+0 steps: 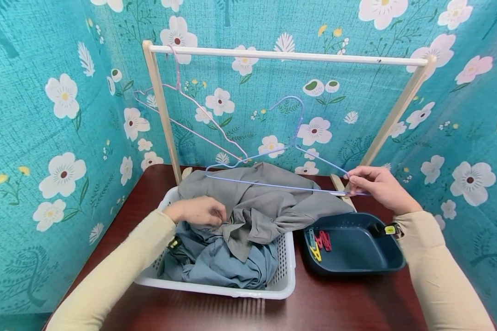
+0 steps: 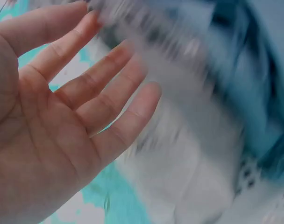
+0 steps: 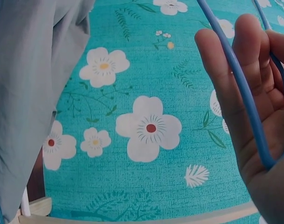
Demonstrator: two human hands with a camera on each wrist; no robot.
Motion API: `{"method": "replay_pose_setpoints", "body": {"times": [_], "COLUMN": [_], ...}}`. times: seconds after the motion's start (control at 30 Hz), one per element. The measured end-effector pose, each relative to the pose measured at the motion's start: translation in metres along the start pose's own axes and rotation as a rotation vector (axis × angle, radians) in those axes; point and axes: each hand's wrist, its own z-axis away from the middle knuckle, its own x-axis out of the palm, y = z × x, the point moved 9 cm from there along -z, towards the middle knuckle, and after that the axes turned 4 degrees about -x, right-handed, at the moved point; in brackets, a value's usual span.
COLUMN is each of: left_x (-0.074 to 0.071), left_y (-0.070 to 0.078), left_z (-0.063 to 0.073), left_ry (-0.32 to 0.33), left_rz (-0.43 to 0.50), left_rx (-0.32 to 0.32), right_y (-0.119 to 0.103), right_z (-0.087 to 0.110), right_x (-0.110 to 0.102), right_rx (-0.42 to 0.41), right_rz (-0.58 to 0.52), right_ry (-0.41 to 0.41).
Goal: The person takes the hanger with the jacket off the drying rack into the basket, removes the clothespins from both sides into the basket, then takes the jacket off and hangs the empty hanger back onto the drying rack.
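Note:
At the hanger's right corner my right hand (image 1: pixel 377 184) grips a blue-purple wire hanger (image 1: pixel 265 185). Its hook points up, and its long bottom bar passes over a crumpled grey shirt (image 1: pixel 290 197). In the right wrist view the hanger's wire (image 3: pixel 240 79) runs between the fingers down to the palm. My left hand (image 1: pixel 199 211) is over the left side of the basket, thumb and forefinger pinching the grey shirt near its collar. Seen from the left wrist, the other fingers (image 2: pixel 132 109) of that hand are spread and loosely bent beside blurred cloth.
The white laundry basket (image 1: pixel 291 271) holds blue-grey clothes (image 1: pixel 232 266) under the shirt. Behind stands a wooden rack with a white rail (image 1: pixel 290 55), where a pink hanger (image 1: pixel 194 99) hangs at left. Right of the basket, a dark tub (image 1: pixel 352 271) contains several clothespins (image 1: pixel 314 246).

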Motion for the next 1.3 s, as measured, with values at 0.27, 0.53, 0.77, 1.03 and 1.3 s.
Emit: {"method": "replay_pose_setpoints", "body": {"times": [0.27, 0.53, 0.77, 1.03, 1.3], "left_x": [-0.102, -0.160, -0.176, -0.176, -0.171], "left_y": [-0.058, -0.099, -0.123, -0.134, -0.133], "left_z": [0.043, 0.079, 0.068, 0.057, 0.056], "left_ry": [0.518, 1.005, 1.005, 0.992, 1.048], "left_rz": [0.069, 0.230, 0.416, 0.352, 0.266], "left_rx": [-0.289, -0.496, -0.448, -0.434, -0.465], "right_y": [0.006, 0.017, 0.017, 0.009, -0.015], "right_z": [0.005, 0.009, 0.005, 0.000, -0.014], "right_x": [-0.004, -0.011, -0.017, -0.022, -0.028], "right_rx": [-0.002, 0.048, 0.054, 0.100, 0.030], "right_rz": [0.026, 0.061, 0.055, 0.008, 0.001], "right_ry": [-0.034, -0.027, 0.001, 0.123, 0.194]}}
